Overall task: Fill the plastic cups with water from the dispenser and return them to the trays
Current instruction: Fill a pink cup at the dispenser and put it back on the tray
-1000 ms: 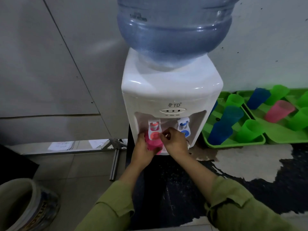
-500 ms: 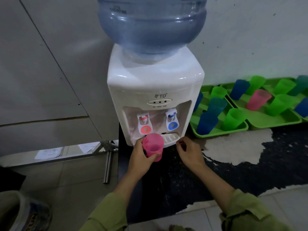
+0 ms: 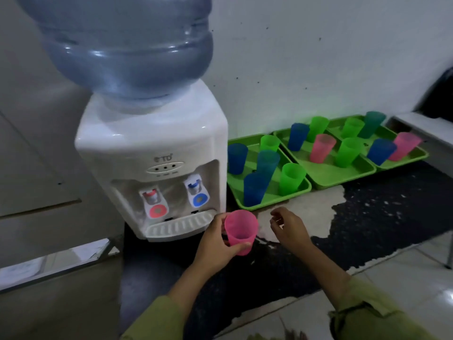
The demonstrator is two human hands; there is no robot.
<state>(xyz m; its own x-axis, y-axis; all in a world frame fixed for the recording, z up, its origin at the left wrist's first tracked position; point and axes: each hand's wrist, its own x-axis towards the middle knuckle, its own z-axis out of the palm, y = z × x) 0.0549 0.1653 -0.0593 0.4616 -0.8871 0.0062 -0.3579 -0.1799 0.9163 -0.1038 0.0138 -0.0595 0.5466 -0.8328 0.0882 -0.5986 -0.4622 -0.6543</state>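
Note:
My left hand (image 3: pixel 215 244) grips an upright pink plastic cup (image 3: pixel 240 230) just right of the drip tray (image 3: pixel 180 225) of the white water dispenser (image 3: pixel 152 158). The dispenser has a red tap (image 3: pixel 154 202) and a blue tap (image 3: pixel 198 193) under a big blue bottle (image 3: pixel 127 47). My right hand (image 3: pixel 288 228) hovers to the right of the cup with fingers loosely curled and holds nothing. Three green trays stand to the right: the nearest tray (image 3: pixel 297 191), the middle tray (image 3: pixel 343 177) and the far tray (image 3: pixel 416 157). They hold several blue, green and pink cups.
The dispenser and trays stand on a black table top (image 3: pixel 367 217) with a worn pale patch. A white wall is behind. Tiled floor lies below at left and at right. A dark chair edge (image 3: pixel 441 94) shows at far right.
My left hand has drawn the pink cup away from the red tap and moved it right, past the drip tray. My right hand has let go of the tap and moved right.

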